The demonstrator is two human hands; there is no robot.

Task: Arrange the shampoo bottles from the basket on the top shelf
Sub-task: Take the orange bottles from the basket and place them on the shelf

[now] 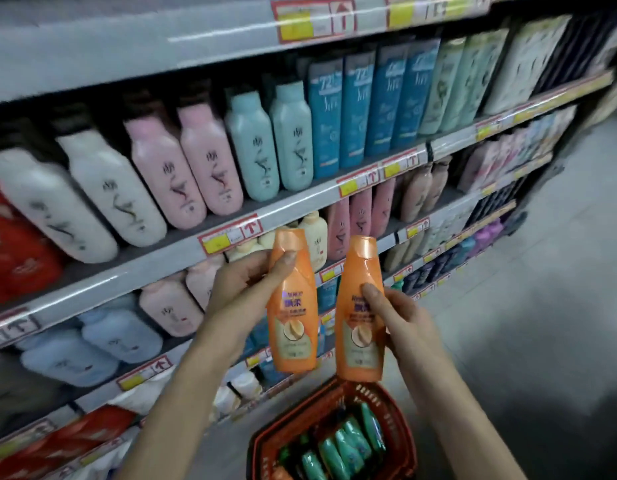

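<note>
Carrying step: a shampoo bottle in each hand, below the top shelf (196, 50).
The left hand (244, 289) grips the left orange bottle (293, 313); beside it, the right orange bottle (357, 323) sits in the right hand (400, 323), over the basket (310, 398). Next, likely: raise both and stand them on the top shelf.

Two orange shampoo bottles (293, 306) are held, one in the left hand (244, 289) and one in the right hand (400, 323). One red basket (393, 407) is seen below, with at least four green bottles (348, 441) in it. On one shelf row, two white bottles (106, 188), two pink bottles (168, 171), two light teal bottles (255, 147), four blue bottles (326, 119) and two pale green bottles (442, 84) are counted.
</note>
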